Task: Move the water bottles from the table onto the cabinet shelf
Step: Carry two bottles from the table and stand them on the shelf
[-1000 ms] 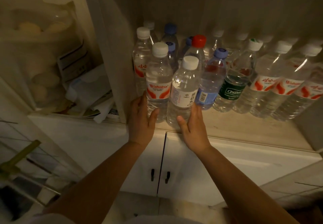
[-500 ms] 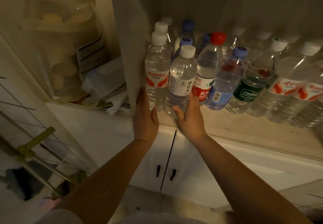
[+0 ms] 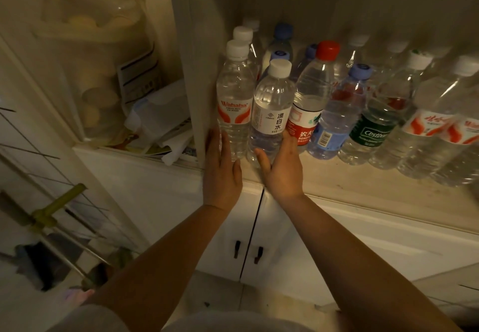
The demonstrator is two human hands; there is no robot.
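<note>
Several clear water bottles stand in rows on the cabinet shelf [image 3: 363, 184]. At the front left stand a Wahaha bottle [image 3: 234, 98] with a white cap and a white-labelled bottle [image 3: 272, 109] beside it. My left hand [image 3: 223, 168] has straight fingers against the lower left side of the Wahaha bottle. My right hand [image 3: 282, 168] has straight fingers against the lower right side of the white-labelled bottle, thumb in front of its base. To the right stand a red-capped bottle [image 3: 311, 98], a blue-labelled bottle [image 3: 339, 116] and a green-labelled bottle [image 3: 375, 124].
A vertical cabinet panel [image 3: 202, 72] stands just left of the bottles. Left of it, a bag of round items [image 3: 98, 67] and papers [image 3: 160, 124] fill another compartment. Below the shelf are two white doors with dark handles [image 3: 247, 251]. A wire rack [image 3: 51, 215] is at lower left.
The two front bottles have gone back and left into the corner against the panel. Both hands followed them; the fingers now lie straight along the bottles' lower sides.
</note>
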